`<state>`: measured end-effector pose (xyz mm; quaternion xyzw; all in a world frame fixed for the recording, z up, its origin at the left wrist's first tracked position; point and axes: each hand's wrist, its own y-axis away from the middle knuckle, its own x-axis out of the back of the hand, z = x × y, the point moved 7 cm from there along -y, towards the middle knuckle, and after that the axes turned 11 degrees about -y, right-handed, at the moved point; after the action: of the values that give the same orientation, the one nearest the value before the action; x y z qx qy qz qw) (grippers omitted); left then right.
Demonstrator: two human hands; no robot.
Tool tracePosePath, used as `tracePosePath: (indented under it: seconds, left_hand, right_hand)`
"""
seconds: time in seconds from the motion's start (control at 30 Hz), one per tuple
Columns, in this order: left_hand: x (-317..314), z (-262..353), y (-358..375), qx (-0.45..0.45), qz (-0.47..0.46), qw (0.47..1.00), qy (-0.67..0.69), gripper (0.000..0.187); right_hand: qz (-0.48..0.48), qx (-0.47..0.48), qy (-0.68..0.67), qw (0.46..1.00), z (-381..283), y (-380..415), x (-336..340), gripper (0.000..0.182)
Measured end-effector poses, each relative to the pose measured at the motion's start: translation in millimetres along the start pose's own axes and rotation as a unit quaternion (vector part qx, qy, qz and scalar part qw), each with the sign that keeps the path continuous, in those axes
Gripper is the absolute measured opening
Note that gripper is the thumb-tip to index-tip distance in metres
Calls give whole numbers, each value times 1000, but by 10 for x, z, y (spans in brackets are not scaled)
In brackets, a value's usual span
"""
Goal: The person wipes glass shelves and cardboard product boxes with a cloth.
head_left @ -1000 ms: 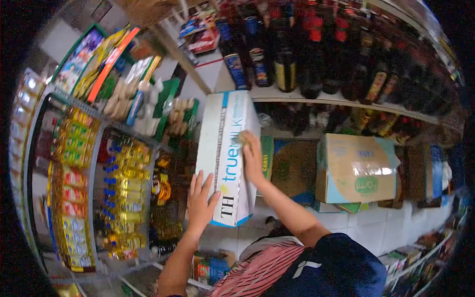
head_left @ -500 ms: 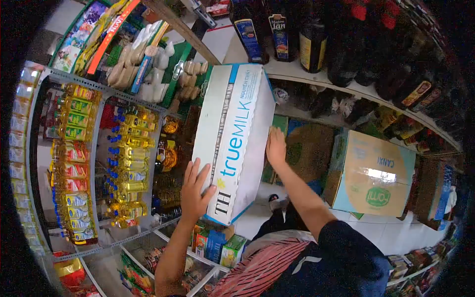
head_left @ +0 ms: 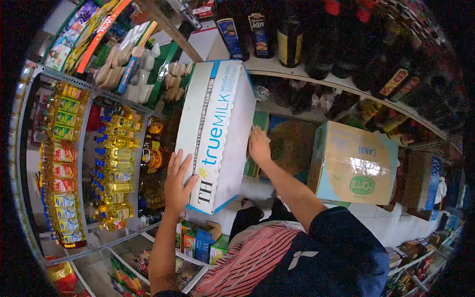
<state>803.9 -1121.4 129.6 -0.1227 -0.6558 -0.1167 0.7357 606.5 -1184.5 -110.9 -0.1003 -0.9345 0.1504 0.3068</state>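
A large white cardboard milk carton with "TH true MILK" lettering and blue edges is between my two hands, tilted in view. My left hand lies against its near left side, fingers spread and thumb over the printed top. On the opposite side, my right hand presses against the long side wall, its fingertips partly hidden by the carton. The carton's far end comes close to a shelf of dark bottles. Its underside is out of sight.
Left, racks hold cooking oil bottles. A shelf of dark sauce bottles runs along the top. A brown Fomi carton stands to the right over the white tiled floor. Small boxes sit near my legs.
The whole view has shifted, so the carton, both hands and the shelves appear farther left and slightly higher. Both hands keep the same hold on the carton.
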Motion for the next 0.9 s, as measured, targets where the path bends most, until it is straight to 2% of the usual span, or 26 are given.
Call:
tracePosePath:
  seconds: [0.03, 0.1, 0.13, 0.2, 0.27, 0.3, 0.37, 0.4, 0.43, 0.47, 0.5, 0.57, 0.63, 0.7, 0.77, 0.8, 0.83, 0.9]
  left_hand:
    - [5, 28, 5, -6, 4, 1000, 5, 50]
    - [-1, 8, 8, 17, -13, 998, 60, 53]
    - [21, 11, 6, -5, -2, 1000, 19, 50]
    - [28, 4, 16, -10, 4, 1000, 18, 50]
    - [16, -20, 40, -19, 16, 1000, 4, 50]
    - [27, -20, 58, -18, 20, 1000, 6, 50]
    - [50, -14, 75, -4, 22, 998, 55, 50]
    - [65, -19, 80, -4, 30, 999, 45, 48]
    - [61, -39, 94, 0, 36, 998, 50, 48]
    - [58, -47, 106, -9, 51, 998, 48, 48]
    - [51, -64, 119, -17, 67, 997, 45, 47]
    - [21, -132, 161, -17, 97, 994, 47, 46]
    - [22, -168, 187, -35, 124, 989, 73, 48]
    - [61, -180, 199, -30, 124, 986, 105, 55]
    - [172, -177, 258, -79, 193, 961, 180, 62]
    - [209, -178, 282, -113, 217, 953, 176, 69]
    - [225, -206, 308, -109, 222, 952, 179, 69]
    - [314, -142, 393, -149, 246, 946, 151, 72]
  right_hand:
    - [-24, -9, -6, 1000, -147, 135, 84, 28]
    - [-42, 31, -58, 997, -249, 459, 38, 26]
    - [-49, 42, -58, 996, -328, 606, 53, 26]
    - [-56, 57, -56, 995, -467, 871, 89, 27]
    - [-78, 15, -189, 979, -542, 1094, 80, 28]
    - [-79, 18, -187, 979, -607, 1220, -3, 28]
    - [-15, -52, -168, 984, -657, 1315, -25, 25]
    - [-19, -47, -164, 985, -757, 1289, -47, 25]
    - [-13, -275, -292, 916, -569, 1366, -176, 24]
    - [-7, -482, -397, 781, -554, 1498, -279, 23]
    - [-12, -477, -393, 786, -688, 1373, -211, 23]
    - [73, -483, -488, 724, -899, 1093, -16, 24]
    - [136, -353, -578, 723, -1081, 629, 256, 29]
    - [179, -222, -531, 798, -1618, 215, 715, 25]
    - [172, -179, -491, 835, -1870, 83, 873, 24]
    - [162, -131, -414, 886, -2068, 46, 964, 24]
    - [157, -128, -412, 888, -2232, 65, 964, 24]
    - [74, -105, -417, 900, -2631, 108, 811, 26]
